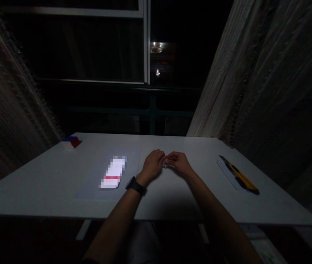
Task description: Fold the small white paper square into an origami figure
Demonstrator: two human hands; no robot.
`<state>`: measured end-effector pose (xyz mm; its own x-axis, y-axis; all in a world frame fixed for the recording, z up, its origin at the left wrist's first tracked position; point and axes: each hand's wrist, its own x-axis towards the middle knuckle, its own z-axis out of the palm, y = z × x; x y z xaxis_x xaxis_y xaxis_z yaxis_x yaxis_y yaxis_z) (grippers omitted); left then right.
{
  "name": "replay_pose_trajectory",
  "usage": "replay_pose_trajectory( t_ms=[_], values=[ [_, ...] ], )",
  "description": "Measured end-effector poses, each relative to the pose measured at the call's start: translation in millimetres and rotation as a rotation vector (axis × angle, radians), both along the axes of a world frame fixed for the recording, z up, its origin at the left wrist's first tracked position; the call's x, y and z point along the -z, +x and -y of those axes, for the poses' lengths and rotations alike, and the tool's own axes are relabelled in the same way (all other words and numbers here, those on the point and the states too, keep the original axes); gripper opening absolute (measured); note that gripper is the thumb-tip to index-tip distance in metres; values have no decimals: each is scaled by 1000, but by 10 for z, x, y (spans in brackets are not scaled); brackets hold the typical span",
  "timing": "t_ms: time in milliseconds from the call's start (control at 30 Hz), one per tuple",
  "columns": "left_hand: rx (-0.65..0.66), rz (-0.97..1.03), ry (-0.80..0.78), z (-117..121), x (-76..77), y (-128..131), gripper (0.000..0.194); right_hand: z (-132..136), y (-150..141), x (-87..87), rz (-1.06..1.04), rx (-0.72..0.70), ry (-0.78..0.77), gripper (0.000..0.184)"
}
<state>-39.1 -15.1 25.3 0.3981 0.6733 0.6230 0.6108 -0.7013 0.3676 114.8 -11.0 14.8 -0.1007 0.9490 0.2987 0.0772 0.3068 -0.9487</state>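
Over the middle of the white table, my left hand (153, 163) and my right hand (179, 162) meet at the fingertips. Between them is a small piece of folded white paper (164, 165), mostly hidden by the fingers. Both hands are closed on it in a pinch. A dark watch (135, 186) is strapped round my left wrist. To the left of my left hand, a lit phone (114, 172) with a blurred-out screen lies on a sheet of paper (90, 190).
A yellow and black utility knife (242, 178) rests on white paper (227, 173) at the right. Near the far left corner of the white table (48, 183) sits a puzzle cube (71, 142). Curtains (216, 73) hang on both sides of a dark window (146, 44).
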Motion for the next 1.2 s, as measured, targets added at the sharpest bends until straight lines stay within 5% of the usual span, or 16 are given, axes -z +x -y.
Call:
replay_pose_trajectory(
  t_ms=[367,733,1200],
  values=[
    [-23,14,21,-14,5,8,16,4,-66,-2,95,183,97,14],
    [66,242,-141,-36,29,30,27,9,-7,-4,110,59,25,28],
    [76,299,-304,-40,17,45,29,-8,-27,14,-62,87,-165,27]
  ],
)
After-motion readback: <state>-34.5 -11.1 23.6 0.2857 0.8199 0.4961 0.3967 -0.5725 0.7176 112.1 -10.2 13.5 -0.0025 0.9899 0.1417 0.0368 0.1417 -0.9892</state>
